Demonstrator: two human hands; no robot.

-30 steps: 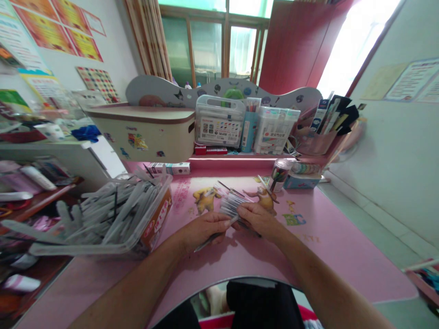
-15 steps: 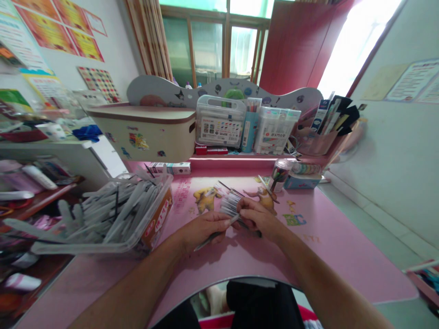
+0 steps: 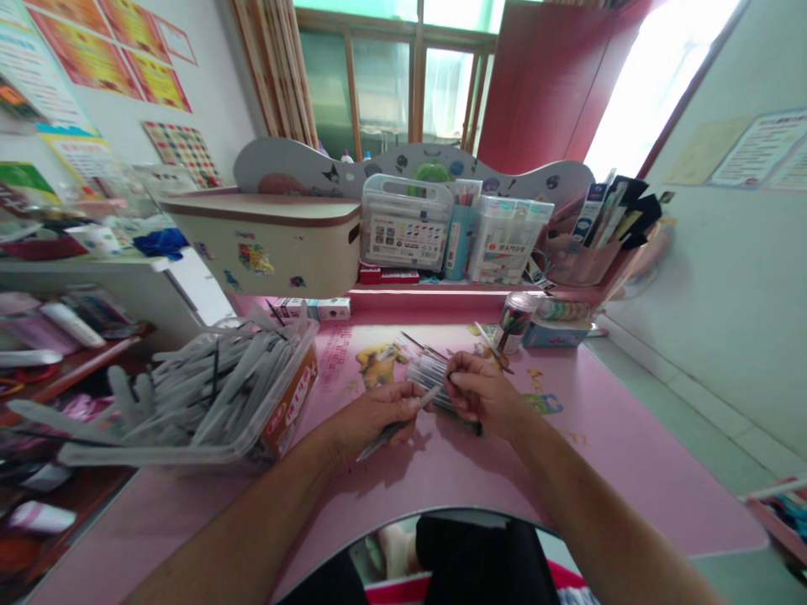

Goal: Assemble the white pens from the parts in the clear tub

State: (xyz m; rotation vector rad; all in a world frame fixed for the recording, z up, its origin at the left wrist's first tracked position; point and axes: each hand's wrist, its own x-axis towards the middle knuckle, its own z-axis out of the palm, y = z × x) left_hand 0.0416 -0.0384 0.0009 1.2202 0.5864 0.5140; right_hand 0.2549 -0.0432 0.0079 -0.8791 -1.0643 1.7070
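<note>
My left hand (image 3: 384, 412) is closed round a slim, pale pen (image 3: 377, 444), which slants up to the right with its far end past my thumb. Just right of that end, my right hand (image 3: 482, 391) is pinched; a small dark bit shows at the fingertips, too small to name. Between and behind my hands lies a bundle of thin clear pens (image 3: 429, 370) on the pink desk (image 3: 403, 487), partly covered by my right hand. To the left stands a clear plastic bin (image 3: 252, 445) heaped with long whitish translucent sleeves (image 3: 233, 386).
A clear jar of pens (image 3: 514, 319) and a small blue box (image 3: 558, 334) stand at the back right, with a loose pen (image 3: 493, 347) before them. The shelf behind carries a lidded cream box (image 3: 271, 252), marker cases (image 3: 407, 227) and a pink holder (image 3: 580, 256).
My right hand has drawn away to the right and slightly up, off the pen's end. The left hand has barely moved and keeps the pen.
</note>
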